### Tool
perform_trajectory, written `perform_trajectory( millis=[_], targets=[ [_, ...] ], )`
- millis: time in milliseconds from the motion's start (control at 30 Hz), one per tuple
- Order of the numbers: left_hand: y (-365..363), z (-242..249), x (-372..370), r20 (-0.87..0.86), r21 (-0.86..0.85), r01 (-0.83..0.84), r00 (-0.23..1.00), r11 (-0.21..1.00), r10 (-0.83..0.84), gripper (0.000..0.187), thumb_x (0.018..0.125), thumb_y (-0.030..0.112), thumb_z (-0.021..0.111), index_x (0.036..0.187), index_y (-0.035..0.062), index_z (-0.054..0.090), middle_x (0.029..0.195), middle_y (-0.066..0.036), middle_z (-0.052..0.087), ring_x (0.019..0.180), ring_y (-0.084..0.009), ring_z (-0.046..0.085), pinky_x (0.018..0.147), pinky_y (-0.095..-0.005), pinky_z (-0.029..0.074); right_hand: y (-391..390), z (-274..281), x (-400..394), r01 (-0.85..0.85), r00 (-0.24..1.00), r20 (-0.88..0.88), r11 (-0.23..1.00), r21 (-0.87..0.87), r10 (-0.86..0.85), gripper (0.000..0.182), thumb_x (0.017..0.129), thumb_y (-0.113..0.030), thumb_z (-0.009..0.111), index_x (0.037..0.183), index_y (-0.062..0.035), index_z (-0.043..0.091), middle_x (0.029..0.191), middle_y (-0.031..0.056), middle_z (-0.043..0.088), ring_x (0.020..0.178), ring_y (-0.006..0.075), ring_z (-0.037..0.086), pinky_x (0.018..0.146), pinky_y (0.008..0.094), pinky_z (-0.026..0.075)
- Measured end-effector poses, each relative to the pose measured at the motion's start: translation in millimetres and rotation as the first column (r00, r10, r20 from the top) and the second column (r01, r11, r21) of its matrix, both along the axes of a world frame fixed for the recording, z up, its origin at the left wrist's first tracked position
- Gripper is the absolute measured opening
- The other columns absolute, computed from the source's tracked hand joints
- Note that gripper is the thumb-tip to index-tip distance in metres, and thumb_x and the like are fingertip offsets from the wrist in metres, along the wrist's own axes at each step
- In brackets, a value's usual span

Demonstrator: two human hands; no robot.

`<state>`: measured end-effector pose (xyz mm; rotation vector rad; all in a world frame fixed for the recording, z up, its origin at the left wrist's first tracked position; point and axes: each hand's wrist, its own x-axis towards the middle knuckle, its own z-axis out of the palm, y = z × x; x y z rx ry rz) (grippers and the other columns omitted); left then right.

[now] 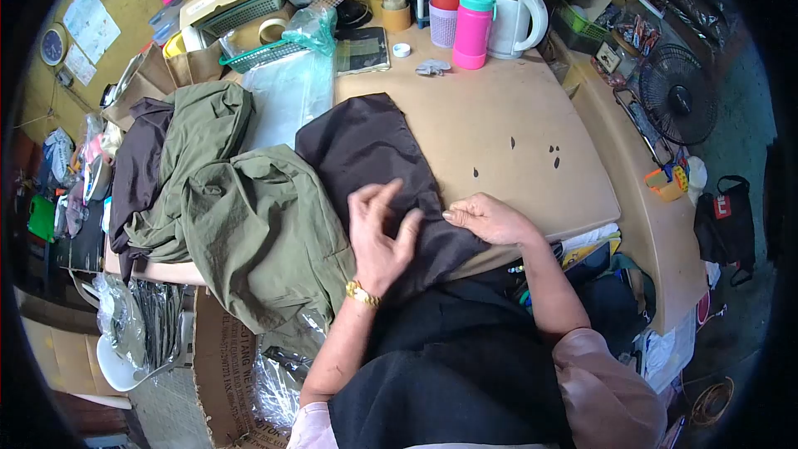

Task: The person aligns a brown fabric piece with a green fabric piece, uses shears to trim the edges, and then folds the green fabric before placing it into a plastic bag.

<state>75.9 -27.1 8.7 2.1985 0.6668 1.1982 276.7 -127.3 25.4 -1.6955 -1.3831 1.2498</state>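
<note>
A dark brown piece of cloth lies spread on the table, joined or overlapping on its left with an olive green garment that is bunched in folds. Over the brown cloth hovers my left hand, thumb and fingers apart, a gold watch on its wrist. My right hand pinches the cloth's right edge between thumb and curled fingers. More dark brown fabric hangs at the green garment's far left side.
At the back stand a pink bottle, an electric kettle and a white cap. Clear plastic bags lie behind the garment. Below the table's front edge is an open cardboard box. A black fan is at right.
</note>
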Motion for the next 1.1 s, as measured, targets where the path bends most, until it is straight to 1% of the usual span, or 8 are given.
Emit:
perform_trajectory(
  millis=[67,200,467,600,667,833,900,1100],
  targets=[
    [-26.7,19.3,6.7,0.117,-0.288,0.254,0.966,0.923,-0.229,0.071,0.074,0.011,0.084,0.137,0.0045,0.052,0.120,-0.011,0.054,0.068,-0.0083,0.056,0.057,-0.0234,0.047,1.7,-2.6,-10.6,-0.004,0.967,0.254,0.990,0.143,-0.033,0.042,0.098,-0.033,0.055,0.076,0.0025,0.060,0.065,0.0159,0.059,0.058,0.0218,0.055,0.062,0.0397,0.045],
    [-37.9,-16.7,19.2,0.167,-0.477,0.344,0.939,0.808,-0.301,0.074,0.077,0.016,0.085,0.140,-0.0003,0.048,0.111,-0.005,0.061,0.070,-0.0042,0.054,0.061,-0.0199,0.047,3.0,29.4,-16.1,-0.106,0.920,0.375,0.994,-0.038,0.113,0.037,0.094,-0.036,0.055,0.085,-0.0023,0.068,0.076,0.0210,0.065,0.069,0.0363,0.062,0.068,0.0452,0.047],
    [-16.0,-12.7,14.8,0.280,-0.821,0.445,0.860,0.358,-0.426,0.035,0.087,0.009,0.076,0.118,-0.0039,0.065,0.083,0.004,0.066,0.066,0.0000,0.055,0.061,-0.0165,0.047,14.1,51.4,-7.1,-0.236,0.832,0.510,0.971,-0.032,0.219,0.028,0.091,-0.031,0.060,0.089,-0.0047,0.070,0.080,0.0220,0.066,0.075,0.0364,0.066,0.067,0.0437,0.048],
    [-5.5,-12.1,7.7,0.291,-0.865,0.466,0.767,0.186,-0.571,0.031,0.089,0.011,0.074,0.117,-0.0014,0.068,0.085,0.003,0.067,0.063,-0.0019,0.056,0.057,-0.0179,0.049,54.7,47.2,20.2,-0.332,0.942,0.076,0.940,0.077,0.327,0.026,0.094,-0.022,0.063,0.075,-0.0041,0.062,0.066,-0.0008,0.058,0.061,0.0118,0.054,0.059,0.0312,0.043],
    [-9.5,-16.0,8.3,0.191,-0.856,0.462,0.700,0.233,-0.688,0.021,0.090,0.009,0.073,0.108,-0.0018,0.071,0.081,0.001,0.065,0.065,-0.0030,0.057,0.060,-0.0188,0.051,92.7,67.2,25.5,-0.048,0.988,-0.124,0.957,0.285,0.087,0.032,0.097,-0.024,0.062,0.071,-0.0063,0.057,0.066,-0.0062,0.052,0.063,0.0050,0.047,0.057,0.0266,0.040],
    [0.7,-25.4,10.3,0.298,-0.825,0.541,0.661,0.162,-0.689,0.013,0.086,0.006,0.076,0.096,-0.0012,0.073,0.083,0.001,0.059,0.068,-0.0059,0.059,0.063,-0.0207,0.052,245.6,2.0,61.7,0.281,0.779,0.339,0.777,0.563,-0.528,0.039,0.086,-0.039,0.073,0.083,-0.0006,0.067,0.076,0.0145,0.070,0.072,0.0274,0.068,0.068,0.0402,0.051],
    [5.4,-27.3,7.9,0.414,-0.777,0.617,0.649,0.124,-0.638,0.011,0.086,0.005,0.075,0.094,-0.0010,0.070,0.085,0.000,0.059,0.070,-0.0070,0.060,0.065,-0.0218,0.053,281.8,-39.1,63.6,0.246,0.620,0.644,0.890,0.384,-0.449,0.048,0.074,-0.045,0.080,0.093,-0.0016,0.073,0.088,0.0198,0.072,0.083,0.0341,0.070,0.077,0.0446,0.053],
    [6.2,-38.6,4.2,0.583,-0.755,0.649,0.729,0.092,-0.360,0.012,0.088,0.012,0.075,0.087,0.0043,0.066,0.081,0.003,0.061,0.068,-0.0047,0.059,0.064,-0.0197,0.049,292.7,-32.1,67.7,0.186,0.580,0.735,0.935,0.301,-0.352,0.043,0.073,-0.036,0.080,0.095,0.0004,0.073,0.093,0.0199,0.072,0.082,0.0316,0.070,0.077,0.0415,0.053]
  ],
)
